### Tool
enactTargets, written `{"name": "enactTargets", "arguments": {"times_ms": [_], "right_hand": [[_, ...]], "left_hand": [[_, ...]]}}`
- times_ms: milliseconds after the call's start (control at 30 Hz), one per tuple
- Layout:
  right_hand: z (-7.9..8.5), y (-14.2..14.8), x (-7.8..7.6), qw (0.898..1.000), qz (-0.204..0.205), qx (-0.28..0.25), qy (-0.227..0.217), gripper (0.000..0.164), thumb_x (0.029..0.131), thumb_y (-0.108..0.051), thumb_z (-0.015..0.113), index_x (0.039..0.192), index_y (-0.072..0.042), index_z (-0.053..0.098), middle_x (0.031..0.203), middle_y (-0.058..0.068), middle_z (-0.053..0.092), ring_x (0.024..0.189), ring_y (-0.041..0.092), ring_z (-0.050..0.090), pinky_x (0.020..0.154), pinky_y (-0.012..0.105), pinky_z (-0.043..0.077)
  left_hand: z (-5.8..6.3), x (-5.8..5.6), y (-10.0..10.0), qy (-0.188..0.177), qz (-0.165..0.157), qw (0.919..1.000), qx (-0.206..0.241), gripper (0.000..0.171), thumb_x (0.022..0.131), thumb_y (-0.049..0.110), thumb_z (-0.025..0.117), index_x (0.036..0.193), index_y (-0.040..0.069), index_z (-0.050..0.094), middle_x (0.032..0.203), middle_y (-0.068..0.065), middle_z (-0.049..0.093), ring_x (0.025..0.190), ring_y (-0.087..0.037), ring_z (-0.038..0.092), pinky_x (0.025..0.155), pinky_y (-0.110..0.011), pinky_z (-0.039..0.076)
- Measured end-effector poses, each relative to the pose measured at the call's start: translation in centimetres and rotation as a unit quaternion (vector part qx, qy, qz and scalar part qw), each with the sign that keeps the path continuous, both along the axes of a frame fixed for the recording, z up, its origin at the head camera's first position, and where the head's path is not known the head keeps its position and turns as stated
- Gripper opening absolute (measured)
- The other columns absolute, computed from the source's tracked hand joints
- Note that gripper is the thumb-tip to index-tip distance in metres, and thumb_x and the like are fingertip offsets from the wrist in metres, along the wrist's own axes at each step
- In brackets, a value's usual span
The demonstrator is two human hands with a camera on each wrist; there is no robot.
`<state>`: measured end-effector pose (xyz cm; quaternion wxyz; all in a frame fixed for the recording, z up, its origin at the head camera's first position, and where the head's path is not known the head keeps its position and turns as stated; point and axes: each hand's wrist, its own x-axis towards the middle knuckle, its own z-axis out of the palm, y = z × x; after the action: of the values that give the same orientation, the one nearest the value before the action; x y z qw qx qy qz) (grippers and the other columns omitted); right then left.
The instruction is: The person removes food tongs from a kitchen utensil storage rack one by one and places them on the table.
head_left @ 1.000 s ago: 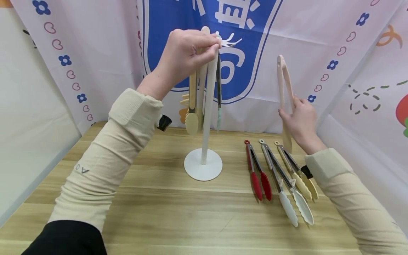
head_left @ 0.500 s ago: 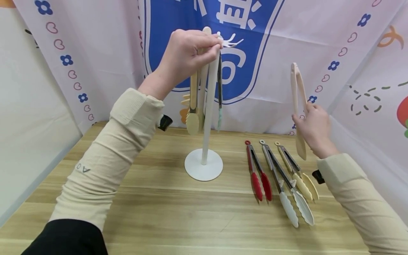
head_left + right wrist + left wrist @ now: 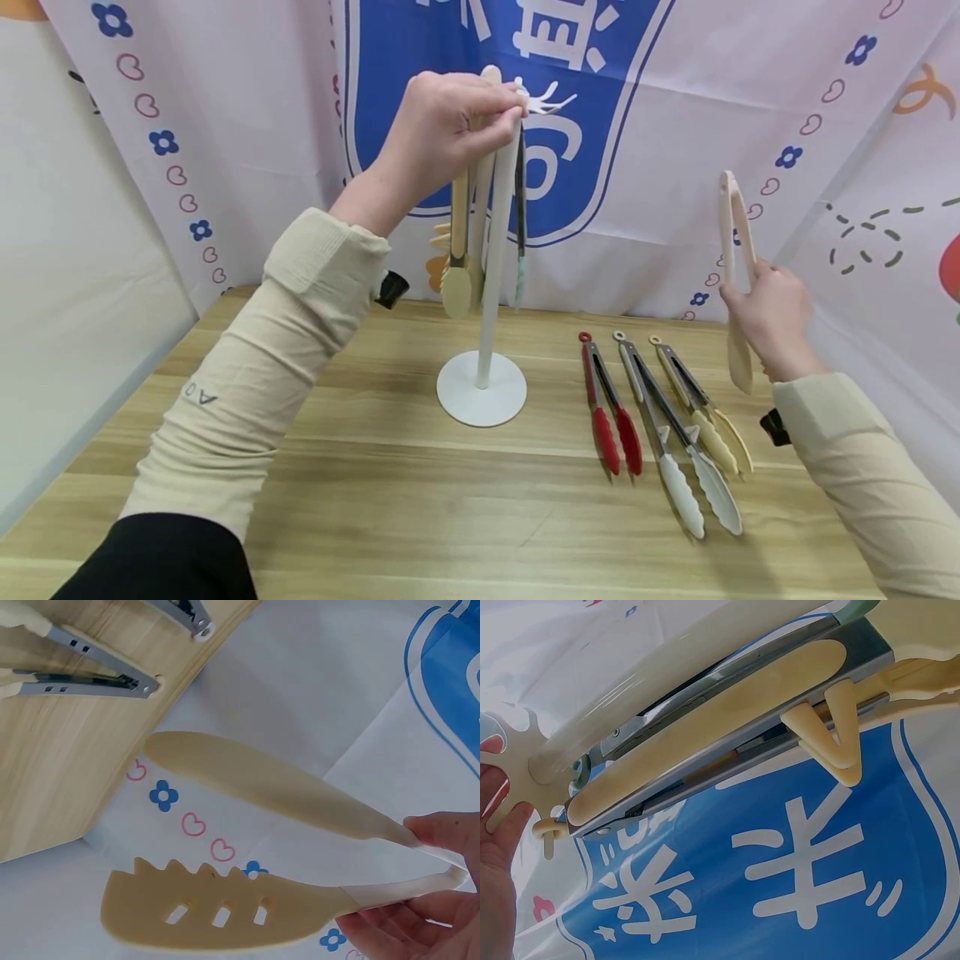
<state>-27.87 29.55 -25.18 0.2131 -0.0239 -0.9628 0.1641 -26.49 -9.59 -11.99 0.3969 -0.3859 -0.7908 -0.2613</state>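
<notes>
At upper centre, left hand (image 3: 453, 117) pinches the stand (image 3: 492, 292); at right, right hand (image 3: 772, 317) grips beige tongs (image 3: 727, 225); stand might tip if lopsided loading beats that pinch.

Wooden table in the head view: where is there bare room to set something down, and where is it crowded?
The wooden table is bare in front of the white base, between the left sleeve and the white tongs. A narrower bare strip separates base and red tongs. The right side is crowded: red, white and cream tongs lie close together.
</notes>
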Motion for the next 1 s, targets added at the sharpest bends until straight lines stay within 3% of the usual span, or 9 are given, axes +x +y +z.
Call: {"name": "enactTargets", "arguments": {"times_ms": [200, 500, 767, 1000], "right_hand": [[-0.6, 1.4, 0.1, 1.000, -0.014, 0.020, -0.016, 0.039, 0.086, -0.024, 0.055, 0.099, 0.012, 0.048, 0.083, 0.030, 0.048, 0.073, 0.042, 0.046, 0.059, 0.047, 0.040], [-1.8, 3.1, 0.1, 0.999, -0.022, 0.015, -0.043, 0.039, 0.086, -0.025, 0.056, 0.096, 0.011, 0.048, 0.078, 0.028, 0.051, 0.069, 0.040, 0.048, 0.057, 0.045, 0.039], [-3.9, 4.2, 0.3, 0.997, -0.004, 0.010, -0.080, 0.038, 0.086, -0.028, 0.055, 0.089, 0.010, 0.050, 0.067, 0.021, 0.053, 0.058, 0.032, 0.051, 0.046, 0.037, 0.043], [-5.8, 4.8, 0.4, 0.995, 0.009, -0.017, -0.102, 0.033, 0.085, -0.019, 0.056, 0.092, 0.013, 0.050, 0.067, 0.022, 0.053, 0.054, 0.028, 0.051, 0.042, 0.033, 0.045]], "left_hand": [[0.0, 0.0, 0.0, -0.001, 0.004, 1.0000, 0.002, 0.019, 0.089, 0.016, 0.057, 0.097, 0.006, 0.072, 0.104, -0.006, 0.067, 0.098, -0.015, 0.062, 0.077, -0.026, 0.051], [0.1, 0.1, 0.1, -0.003, 0.003, 1.0000, 0.003, 0.020, 0.090, 0.017, 0.057, 0.097, 0.006, 0.072, 0.102, -0.006, 0.068, 0.097, -0.015, 0.062, 0.077, -0.026, 0.051], [-0.1, 0.0, -0.1, 0.001, -0.005, 1.0000, 0.003, 0.020, 0.089, 0.016, 0.057, 0.098, 0.006, 0.072, 0.101, -0.006, 0.068, 0.094, -0.015, 0.063, 0.076, -0.026, 0.051], [-0.1, -0.1, -0.1, -0.001, -0.009, 0.9999, 0.004, 0.020, 0.089, 0.016, 0.057, 0.099, 0.006, 0.071, 0.102, -0.007, 0.067, 0.097, -0.016, 0.062, 0.078, -0.028, 0.051]]}}
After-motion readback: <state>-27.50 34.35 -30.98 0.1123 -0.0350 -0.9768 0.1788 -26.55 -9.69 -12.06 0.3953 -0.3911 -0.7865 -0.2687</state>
